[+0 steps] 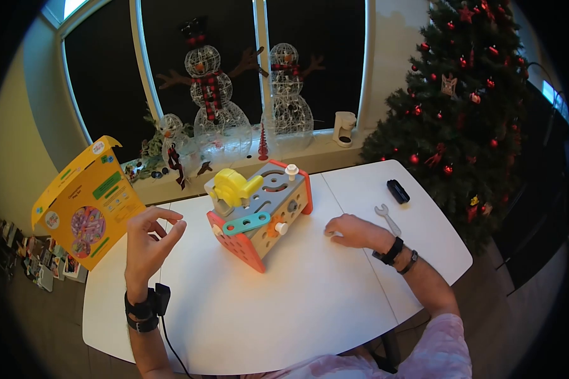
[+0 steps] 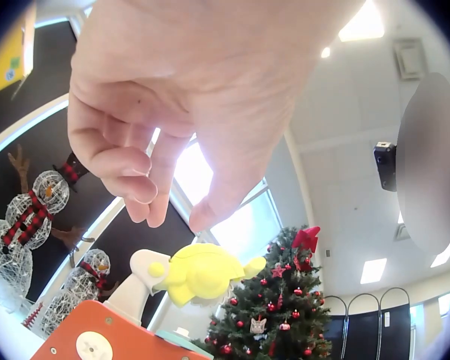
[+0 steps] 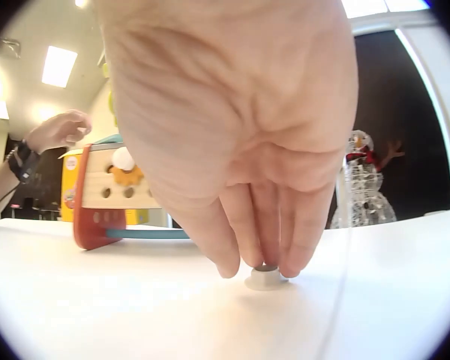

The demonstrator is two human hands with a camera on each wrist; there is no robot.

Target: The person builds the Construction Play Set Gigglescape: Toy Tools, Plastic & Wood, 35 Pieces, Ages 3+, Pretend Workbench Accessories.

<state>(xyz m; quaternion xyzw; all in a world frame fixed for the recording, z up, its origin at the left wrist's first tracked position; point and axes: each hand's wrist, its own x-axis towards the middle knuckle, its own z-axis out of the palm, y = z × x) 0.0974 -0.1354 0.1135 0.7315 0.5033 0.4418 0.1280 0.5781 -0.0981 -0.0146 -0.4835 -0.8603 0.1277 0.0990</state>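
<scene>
My left hand [image 1: 150,243] is raised at the left of a wooden toy workbench [image 1: 278,234], fingers loosely bent and nothing between thumb and forefinger. Down on the table, my right hand [image 1: 355,231] points its fingers at a small white round piece [image 3: 265,280]. Its fingertips touch the top of that piece, while the thumb stands a little to the side. On the workbench sit a rounded yellow plastic piece [image 1: 234,187], a teal strip with holes [image 1: 246,223], an orange gear [image 1: 275,225] and a white bolt [image 1: 291,171].
A grey toy wrench [image 1: 388,219] and a black object [image 1: 398,191] lie on the white table [image 1: 322,303] at the right. A yellow box [image 1: 88,205] stands at the left edge. Beyond are wire snowmen [image 1: 213,95] and a decorated tree [image 1: 451,107].
</scene>
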